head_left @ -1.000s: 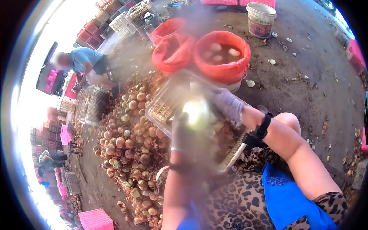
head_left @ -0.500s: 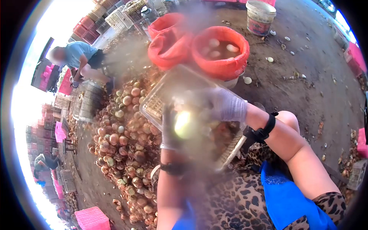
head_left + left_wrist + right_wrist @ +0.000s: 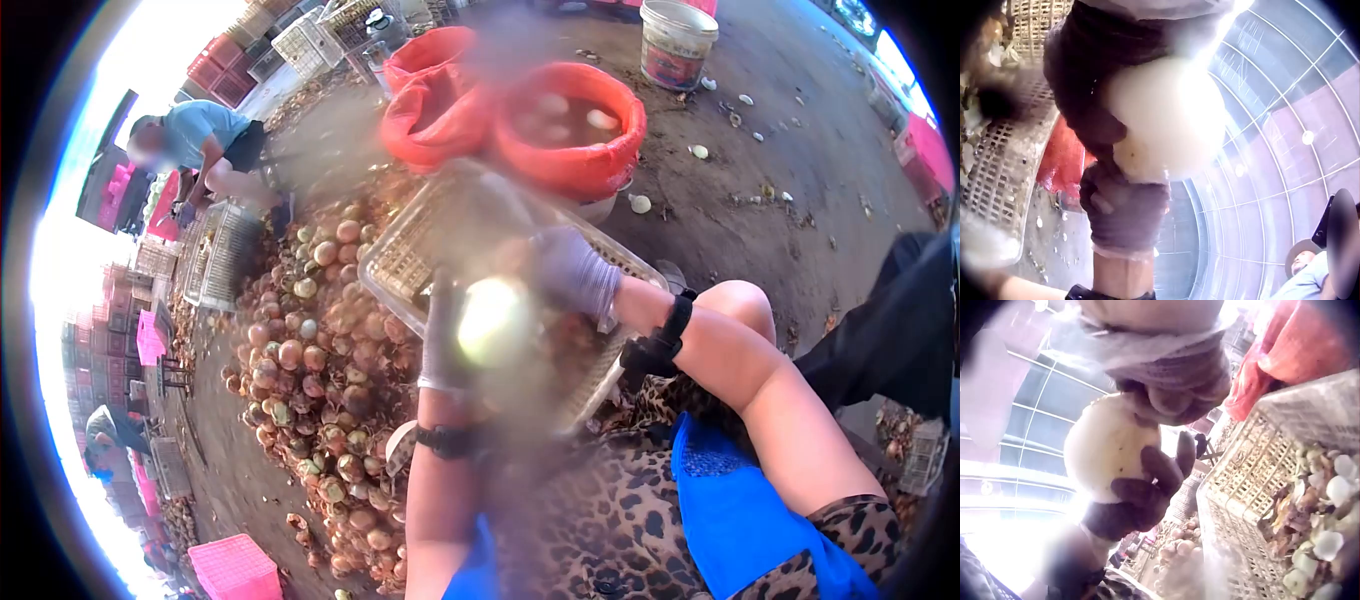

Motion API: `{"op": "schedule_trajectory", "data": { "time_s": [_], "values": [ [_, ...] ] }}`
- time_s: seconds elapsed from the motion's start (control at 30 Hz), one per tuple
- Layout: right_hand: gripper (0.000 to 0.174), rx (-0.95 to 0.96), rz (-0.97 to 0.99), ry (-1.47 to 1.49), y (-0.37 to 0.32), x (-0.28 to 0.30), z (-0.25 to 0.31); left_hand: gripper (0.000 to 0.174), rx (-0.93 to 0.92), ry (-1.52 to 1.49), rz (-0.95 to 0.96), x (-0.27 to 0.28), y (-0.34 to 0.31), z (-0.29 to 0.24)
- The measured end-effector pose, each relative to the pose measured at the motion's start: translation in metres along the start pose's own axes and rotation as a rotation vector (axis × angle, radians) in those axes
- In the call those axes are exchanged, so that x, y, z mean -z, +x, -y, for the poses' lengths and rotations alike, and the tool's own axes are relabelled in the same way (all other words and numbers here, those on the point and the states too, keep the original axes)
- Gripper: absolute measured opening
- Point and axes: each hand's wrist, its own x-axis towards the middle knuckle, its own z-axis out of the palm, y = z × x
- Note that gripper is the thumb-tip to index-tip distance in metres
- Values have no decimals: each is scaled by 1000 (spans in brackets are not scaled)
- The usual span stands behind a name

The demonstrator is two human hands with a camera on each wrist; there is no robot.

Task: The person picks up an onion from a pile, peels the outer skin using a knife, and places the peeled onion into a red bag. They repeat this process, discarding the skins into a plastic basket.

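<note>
A pale peeled onion is held over a plastic crate in front of the lap. My gloved left hand grips it, its fingers wrapped round the side in the right wrist view. Against the onion's other side, my gloved right hand has curled fingers, the thumb and fingertips pinching at its surface. The inside of that curled hand is hidden. Smooth white flesh with a few dark specks shows on the onion. Blur and glare cover part of the head view.
Onion skins and pale scraps lie in the crate. Unpeeled onions are heaped to the left. Beyond the crate stand red-lined buckets, one holding liquid and peeled onions. A person works at far left; a dark trouser leg is at right.
Both hands stay at the onion, with the right hand slightly shifted and the onion's bright face turned more into view. A dark trouser leg has come in from the right.
</note>
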Motion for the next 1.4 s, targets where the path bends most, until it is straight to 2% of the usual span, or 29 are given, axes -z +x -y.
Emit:
{"op": "schedule_trajectory", "data": {
  "time_s": [0.07,0.1,0.13,0.17,0.2,0.23,0.27,0.33,0.4,0.5,0.57,0.6,0.7,0.77,0.8,0.87,0.9,0.93,1.0,1.07,1.17,1.2,1.23,1.3,1.37,1.4],
  "values": [
    [13,149,-129,-222,0,-21,-27,67,-200,219,-156,-11,2,-2],
    [12,118,-164,-85,2,-52,-61,67,-297,332,-230,-15,6,-3],
    [12,80,-204,38,3,-56,-64,68,-465,643,-288,-3,5,5],
    [12,48,-249,162,4,-59,-67,69,-409,670,-246,-9,6,3],
    [12,12,-297,266,2,-40,-44,70,-352,695,-207,-19,5,1],
    [13,-4,-277,328,2,-39,-43,72,-296,716,-170,-24,4,-1],
    [13,-22,-259,389,2,-38,-41,80,-219,385,-145,25,14,-2],
    [15,-66,-105,377,3,-51,-64,84,-177,138,-110,4,6,0],
    [19,-207,14,261,6,-26,-51,89,-329,119,-166,3,5,6],
    [30,-363,122,230,5,28,-8,86,-404,225,-98,-1,0,-8],
    [35,-212,16,211,4,28,-3,86,-523,456,-198,4,-3,-15],
    [36,-44,-128,172,2,23,-5,86,-589,526,-263,-4,-3,-15],
    [35,43,-201,471,5,27,16,85,-728,714,-361,-7,-1,-9],
    [37,-40,-62,411,-6,42,35,83,-794,895,-394,-3,5,-6],
    [39,-63,-6,392,-9,43,39,65,-736,751,-323,-14,0,-5],
    [44,-16,58,389,-8,15,19,63,-754,917,-360,8,0,-5],
    [45,55,-52,459,-4,9,16,62,-783,997,-372,13,1,-8],
    [47,139,-162,521,1,5,16,50,-852,1095,-416,13,4,-7],
    [37,-2,-186,470,0,15,28,82,-715,799,-351,-13,5,-11],
    [32,-537,-87,1236,9,37,41,79,-686,747,-345,-14,4,-11],
    [26,-107,-294,929,14,33,32,78,-594,407,-228,-37,-1,-4],
    [28,-445,-142,1255,15,44,34,79,-623,402,-192,-33,-1,-2],
    [28,-427,-133,1148,11,32,25,80,-648,400,-155,-27,-1,-1],
    [29,-396,-122,932,2,12,12,80,-546,354,-175,-20,-5,-3],
    [30,-655,-43,966,0,11,4,80,-453,307,-184,-38,-10,-4],
    [31,-631,-79,941,0,8,2,80,-424,308,-178,-46,-12,-5]
  ]
}}
